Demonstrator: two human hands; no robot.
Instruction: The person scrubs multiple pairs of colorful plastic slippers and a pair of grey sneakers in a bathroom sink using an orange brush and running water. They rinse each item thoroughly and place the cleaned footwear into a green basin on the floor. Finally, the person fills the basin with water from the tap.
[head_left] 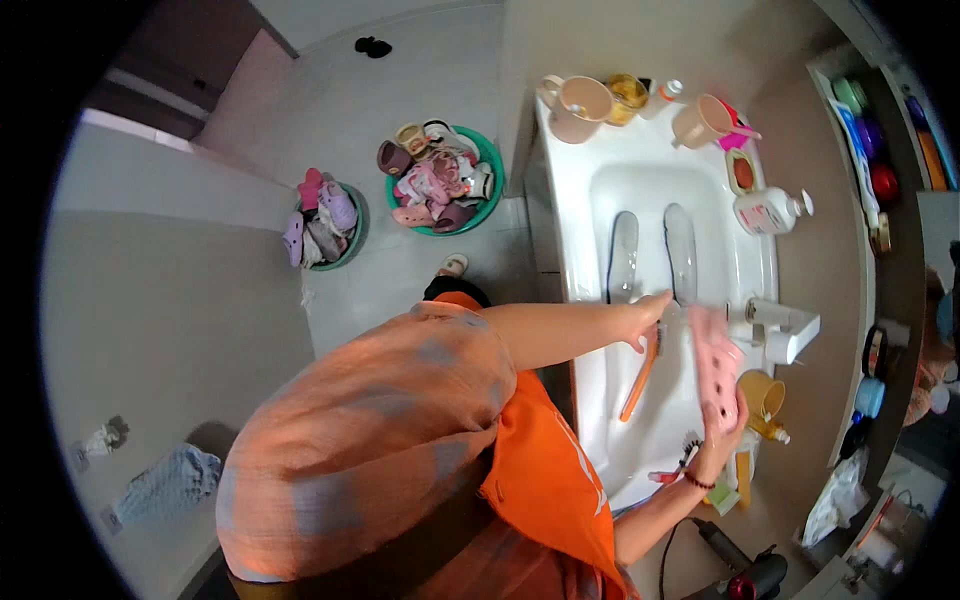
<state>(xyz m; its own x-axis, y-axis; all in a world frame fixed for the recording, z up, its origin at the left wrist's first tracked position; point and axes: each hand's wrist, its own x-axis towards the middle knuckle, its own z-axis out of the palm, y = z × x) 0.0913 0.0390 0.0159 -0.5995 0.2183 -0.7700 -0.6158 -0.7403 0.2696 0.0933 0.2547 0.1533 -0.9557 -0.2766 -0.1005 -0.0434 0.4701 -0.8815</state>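
A pink clog (716,365) with holes is in my right hand (727,420), whose fingers wrap round its lower end; the clog's upper end is smeared by motion. My left hand (645,320) is over the white sink (590,250), open, with fingers stretched out and thumb apart. Right beside its fingers lies a brush (638,382) with an orange handle, bristle end toward the hand. Whether they touch is unclear. Two shoe-sole shapes with dark edges, a first insole (622,250) and a second insole (681,252), lie in the basin.
A white faucet (788,330) stands at the basin's wall side. Cups, including a beige mug (578,108), and a pump bottle (770,211) line the rim. A hair dryer (745,570) lies nearby. On the floor, a green basin (490,205) and a smaller tub (355,245) hold shoes.
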